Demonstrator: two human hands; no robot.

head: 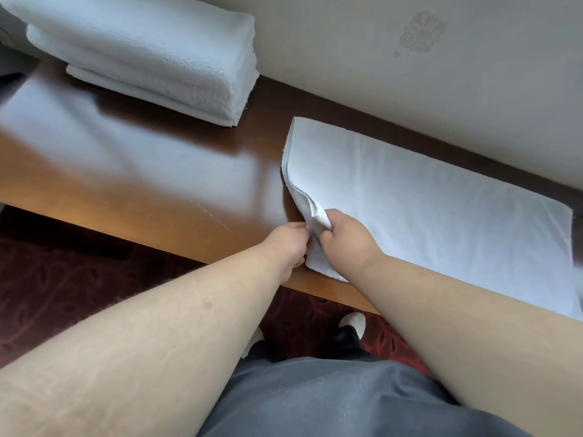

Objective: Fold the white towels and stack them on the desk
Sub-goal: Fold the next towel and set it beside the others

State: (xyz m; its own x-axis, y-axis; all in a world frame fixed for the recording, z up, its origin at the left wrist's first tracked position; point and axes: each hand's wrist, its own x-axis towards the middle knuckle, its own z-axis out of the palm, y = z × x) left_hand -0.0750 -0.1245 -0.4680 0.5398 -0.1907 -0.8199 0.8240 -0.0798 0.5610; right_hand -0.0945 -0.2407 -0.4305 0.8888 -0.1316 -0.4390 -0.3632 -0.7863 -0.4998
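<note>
Gripping the near left corner of a half-folded towel (pixel 426 209), both hands are working at the front of the desk (pixel 142 171). The right hand (pixel 344 241) is curling its fingers round the lifted corner layers, and the left hand (pixel 290 247) is pinching the same corner just beside it, knuckles almost touching. The towel is lying flat along the right part of the desk, its far edge running close to the wall (pixel 410 74), with only the gripped corner raised off the wood. A stack (pixel 151 58) of folded towels is sitting at the far left of the desk, well apart from the one in hand. The step in hand looks like gathering the corner layers before the next fold, so the task seems partway done. The next move probably calls for keeping the layers aligned while carrying that end across to the right, since loose plies could slip and leave an uneven edge before the towel is going onto the stack.
</note>
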